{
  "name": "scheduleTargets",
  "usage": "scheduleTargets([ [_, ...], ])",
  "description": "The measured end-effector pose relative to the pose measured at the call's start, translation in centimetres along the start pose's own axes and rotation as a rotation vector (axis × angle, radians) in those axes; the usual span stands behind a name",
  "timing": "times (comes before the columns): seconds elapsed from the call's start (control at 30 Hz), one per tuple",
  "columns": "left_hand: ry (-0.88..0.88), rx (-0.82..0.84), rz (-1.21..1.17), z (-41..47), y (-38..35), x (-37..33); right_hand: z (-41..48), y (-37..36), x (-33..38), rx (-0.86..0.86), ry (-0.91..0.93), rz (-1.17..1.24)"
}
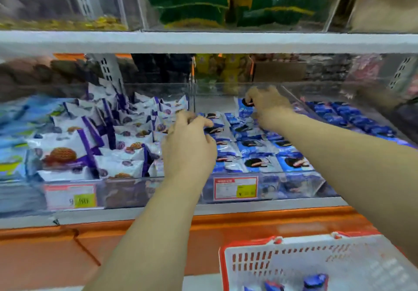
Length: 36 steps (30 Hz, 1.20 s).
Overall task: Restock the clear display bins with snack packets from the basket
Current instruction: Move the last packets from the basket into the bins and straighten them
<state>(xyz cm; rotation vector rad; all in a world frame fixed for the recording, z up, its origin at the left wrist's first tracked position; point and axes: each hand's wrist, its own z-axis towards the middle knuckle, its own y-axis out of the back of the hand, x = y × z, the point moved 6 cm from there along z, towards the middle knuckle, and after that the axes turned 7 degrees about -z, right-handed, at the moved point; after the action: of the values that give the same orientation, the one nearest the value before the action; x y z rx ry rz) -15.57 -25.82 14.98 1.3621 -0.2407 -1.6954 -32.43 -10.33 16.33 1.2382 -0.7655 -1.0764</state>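
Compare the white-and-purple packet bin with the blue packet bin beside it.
The white-packet bin holds white-and-purple packets picturing a golden round biscuit; the blue-packet bin holds blue packets picturing dark sandwich biscuits. The white-packet bin's stock stands crowded and leaning; the blue-packet bin's lies flatter in overlapping rows. Only the blue-packet bin has the right hand pinching a packet, not the white-packet bin. Both are clear with front price labels.

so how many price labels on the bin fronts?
2. One label on the purple-packet bin front, one on the middle bin front. Others may sit off-frame.
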Motion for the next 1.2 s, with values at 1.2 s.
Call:
scheduleTargets([
  [1.2, -0.631, 0.718, 0.265, -14.5, -10.3, -6.8, -29.4, -7.8, -3.7, 0.104, 0.218, 0.459],
])
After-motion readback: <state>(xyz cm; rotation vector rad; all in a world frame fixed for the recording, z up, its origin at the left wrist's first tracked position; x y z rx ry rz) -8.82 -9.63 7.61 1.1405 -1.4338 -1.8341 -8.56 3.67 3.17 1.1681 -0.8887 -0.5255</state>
